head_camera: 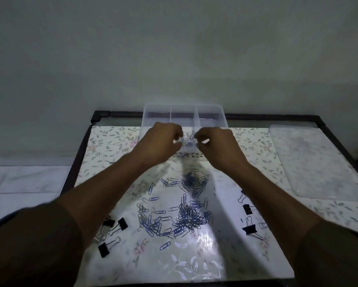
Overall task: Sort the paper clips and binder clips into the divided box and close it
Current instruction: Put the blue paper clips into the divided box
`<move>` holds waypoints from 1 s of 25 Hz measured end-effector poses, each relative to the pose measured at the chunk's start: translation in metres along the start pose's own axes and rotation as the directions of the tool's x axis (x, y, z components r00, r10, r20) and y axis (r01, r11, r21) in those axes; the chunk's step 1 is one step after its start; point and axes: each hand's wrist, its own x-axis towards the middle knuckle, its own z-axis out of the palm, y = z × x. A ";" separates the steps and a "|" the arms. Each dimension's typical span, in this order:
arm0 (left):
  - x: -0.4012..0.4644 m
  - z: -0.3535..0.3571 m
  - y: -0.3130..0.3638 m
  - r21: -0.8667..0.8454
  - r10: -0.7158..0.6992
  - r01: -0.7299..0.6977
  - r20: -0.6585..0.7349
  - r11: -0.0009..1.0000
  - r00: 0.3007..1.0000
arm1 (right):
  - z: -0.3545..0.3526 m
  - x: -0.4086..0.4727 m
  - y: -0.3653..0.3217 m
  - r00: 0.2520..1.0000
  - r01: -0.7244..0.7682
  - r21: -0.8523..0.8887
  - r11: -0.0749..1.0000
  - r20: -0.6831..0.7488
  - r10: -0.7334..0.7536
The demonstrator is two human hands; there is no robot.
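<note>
A clear divided box (184,109) stands at the table's far edge, its three back compartments visible. My left hand (160,142) and my right hand (217,146) meet over its front middle compartment, fingers curled around a small bunch of blue and silver paper clips (188,139). Whether the bunch rests in the box or hangs from my fingers is unclear. On the table nearer me lie scattered piles of paper clips (186,218). Black binder clips lie at the left (114,226) and at the right (249,218).
The box's clear lid (315,162) lies flat at the table's right side. A floral cloth (194,264) covers the table, which has a dark frame (257,116). A plain wall rises behind; a white floor shows at the left.
</note>
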 end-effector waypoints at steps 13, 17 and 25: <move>-0.069 0.080 -0.017 0.204 -0.087 0.022 0.313 0.979 0.946 | 0.049 -0.065 0.020 0.915 -0.079 -0.256 0.963 0.365 0.172; -0.061 0.096 -0.005 0.092 -0.033 0.011 0.240 0.996 0.970 | 0.065 -0.062 0.009 0.940 -0.036 -0.231 0.972 0.323 0.111; -0.077 0.095 0.006 -0.342 -0.229 0.243 0.079 0.908 0.970 | 0.058 -0.076 0.010 0.928 -0.343 0.191 0.920 0.218 0.300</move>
